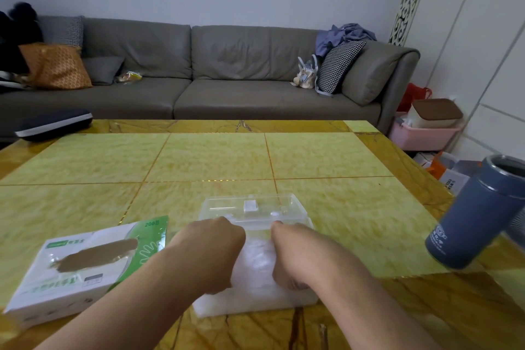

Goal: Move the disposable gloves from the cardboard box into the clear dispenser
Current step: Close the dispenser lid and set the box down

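The clear dispenser (pixel 255 302) sits near the table's front edge, its transparent lid (pixel 250 206) swung open behind it. A white stack of disposable gloves (pixel 257 260) fills it. My left hand (pixel 211 250) and my right hand (pixel 292 256) press down on the stack from either side, fingers curled into the gloves. The white and green cardboard box (pixel 76 270) lies to the left, its oval opening facing up.
A blue-grey flask (pixel 477 213) stands at the table's right edge, close to my right arm. A dark case (pixel 54 125) lies at the far left corner. A grey sofa (pixel 227 79) runs behind the table, and a pink bin (pixel 423 136) stands on the floor at the right.
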`<state>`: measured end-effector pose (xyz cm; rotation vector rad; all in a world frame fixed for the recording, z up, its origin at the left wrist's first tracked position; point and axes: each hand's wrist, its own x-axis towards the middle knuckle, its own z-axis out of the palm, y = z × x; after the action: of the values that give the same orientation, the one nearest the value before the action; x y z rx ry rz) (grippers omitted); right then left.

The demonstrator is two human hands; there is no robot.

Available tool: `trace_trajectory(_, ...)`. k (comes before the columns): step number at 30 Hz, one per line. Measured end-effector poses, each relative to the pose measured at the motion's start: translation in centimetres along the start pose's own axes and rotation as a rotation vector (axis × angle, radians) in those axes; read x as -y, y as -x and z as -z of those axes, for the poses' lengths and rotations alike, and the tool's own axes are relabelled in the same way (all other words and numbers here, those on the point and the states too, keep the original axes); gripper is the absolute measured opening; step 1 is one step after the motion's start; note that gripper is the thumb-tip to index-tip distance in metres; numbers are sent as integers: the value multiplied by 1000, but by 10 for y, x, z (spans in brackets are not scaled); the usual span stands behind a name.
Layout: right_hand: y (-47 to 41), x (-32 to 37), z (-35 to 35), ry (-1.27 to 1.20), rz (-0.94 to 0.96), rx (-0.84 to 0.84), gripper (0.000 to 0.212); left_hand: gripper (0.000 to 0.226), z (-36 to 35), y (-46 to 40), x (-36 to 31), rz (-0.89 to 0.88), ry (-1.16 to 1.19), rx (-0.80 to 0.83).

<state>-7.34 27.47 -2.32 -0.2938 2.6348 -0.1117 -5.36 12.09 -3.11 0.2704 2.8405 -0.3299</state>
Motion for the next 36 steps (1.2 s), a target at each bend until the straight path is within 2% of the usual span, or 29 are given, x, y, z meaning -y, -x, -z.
trace_trajectory(3,2,-3,-4,-56,13,-48,35,29,-1,-2,-1,10,-3,-6)
trace_trajectory(9,6,-10,-12,-95,74,-145,22,42,-4,1,2,29,64,30)
trace_trajectory(14,19,-16,-11,-87,128,-219,12,16,7,9,3,37,89,97)
trace_trajectory(18,37,-24,-4,-19,154,-198,32,52,19,27,12,-13,207,112)
trace_trajectory(20,44,-25,-1,-23,156,-217,37,51,19,36,16,-7,251,54)
trace_trajectory(24,49,-24,1,-75,125,-362,23,30,13,52,16,-39,273,-163)
trace_trajectory(30,46,-19,1,-100,185,-508,42,22,-3,59,14,-14,412,-528)
trace_trajectory(33,45,-15,2,-109,203,-541,52,28,-9,58,15,-56,468,-619)
trace_trajectory(36,44,-16,3,-73,251,-521,71,46,-8,55,13,-48,464,-581)
